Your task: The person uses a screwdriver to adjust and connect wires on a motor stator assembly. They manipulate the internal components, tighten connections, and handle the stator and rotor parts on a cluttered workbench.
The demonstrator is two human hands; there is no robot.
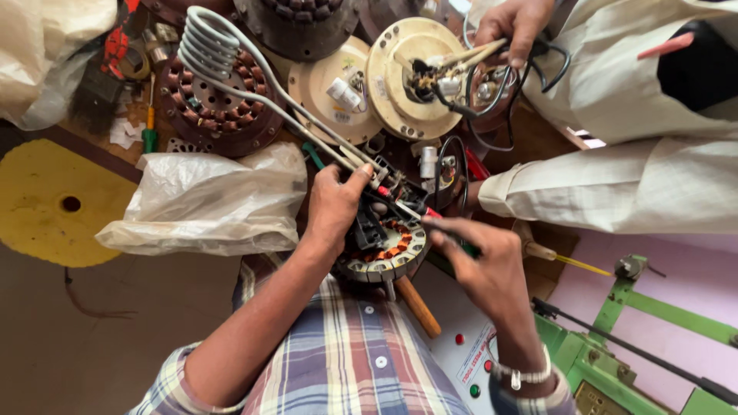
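Observation:
My left hand (335, 206) grips the terminal end of a coiled metal heating element (223, 58), thumb pressed near its black plug block (396, 188). My right hand (480, 265) holds a thin probe or screwdriver (430, 219) whose tip points at that block. Under both hands lies a round motor stator (388, 253) with copper windings. Another person in a pale sleeve (615, 184) works opposite, one hand (513, 27) holding wires over a cream round motor cover (400, 73).
A larger wound stator (219, 107) lies at the upper left. A crumpled plastic bag (207, 200) sits left of my hand, beside a yellow disc (46, 207). A wooden tool handle (419, 307) lies below the stator. A green metal frame (607, 346) stands at lower right.

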